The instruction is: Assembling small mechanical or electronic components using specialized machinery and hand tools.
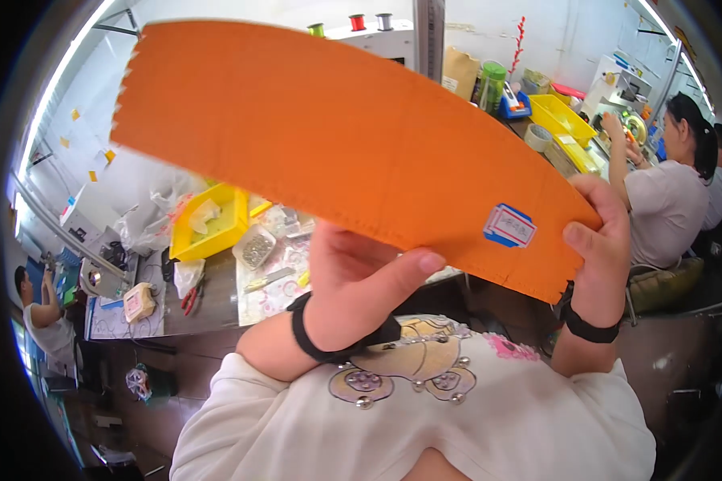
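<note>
We see a large curved orange panel raised before us, its lower edge held between the left hand's thumb and hidden, part-curled fingers, its narrow right end pinched closed in the right hand, and beside that, a small red-bordered white label bearing dark writing, on blue backing.

White short-sleeved shirt, its front bearing a tan and lilac motif dotted with shiny beads; toward three o'clock of it, a pink patch. Black bands encircle both wrists.
</note>
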Demonstrator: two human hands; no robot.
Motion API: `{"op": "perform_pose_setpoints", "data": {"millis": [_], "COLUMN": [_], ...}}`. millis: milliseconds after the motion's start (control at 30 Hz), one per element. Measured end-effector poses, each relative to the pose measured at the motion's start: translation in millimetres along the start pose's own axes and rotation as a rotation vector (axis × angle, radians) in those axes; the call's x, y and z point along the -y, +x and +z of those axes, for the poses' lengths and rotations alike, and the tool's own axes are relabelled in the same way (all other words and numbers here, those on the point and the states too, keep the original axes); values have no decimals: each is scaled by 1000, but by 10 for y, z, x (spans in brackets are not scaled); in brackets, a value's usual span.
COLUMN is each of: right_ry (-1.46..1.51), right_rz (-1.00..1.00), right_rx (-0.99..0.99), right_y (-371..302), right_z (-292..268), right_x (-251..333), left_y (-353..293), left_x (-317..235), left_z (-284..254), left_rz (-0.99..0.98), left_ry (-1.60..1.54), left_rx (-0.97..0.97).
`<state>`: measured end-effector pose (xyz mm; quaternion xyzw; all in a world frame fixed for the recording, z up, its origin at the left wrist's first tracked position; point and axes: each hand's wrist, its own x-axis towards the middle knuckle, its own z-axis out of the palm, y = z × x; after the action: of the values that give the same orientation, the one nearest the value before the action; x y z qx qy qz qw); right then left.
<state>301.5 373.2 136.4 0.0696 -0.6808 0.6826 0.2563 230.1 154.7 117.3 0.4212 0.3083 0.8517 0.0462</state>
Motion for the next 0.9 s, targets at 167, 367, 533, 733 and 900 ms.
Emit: {"op": "perform_pose_setpoints", "data": {"millis": [167,367,533,733,900], "right_ry": [-116,-153,-135,-19,2], "right_rz": [-65,-106,118,390,654], "right_rx": [100,117,204,120,76], "right_y": [60,73,121,-8,-200], "right_z": [89,153,-320,-1458,-1961], "right_x": [125,150,136,-608,-1216], "left_y": [-59,-163,-424,-113,-150], "left_x": [-112,-146,-298,-203,262], "left_z": [-160,-305,-802,-823,-746], "left_rz": [7,7,168,-158,-522], "left_ry": [39,220,-119,460,1403], "left_rx": [44,37,-184,-202,496]}}
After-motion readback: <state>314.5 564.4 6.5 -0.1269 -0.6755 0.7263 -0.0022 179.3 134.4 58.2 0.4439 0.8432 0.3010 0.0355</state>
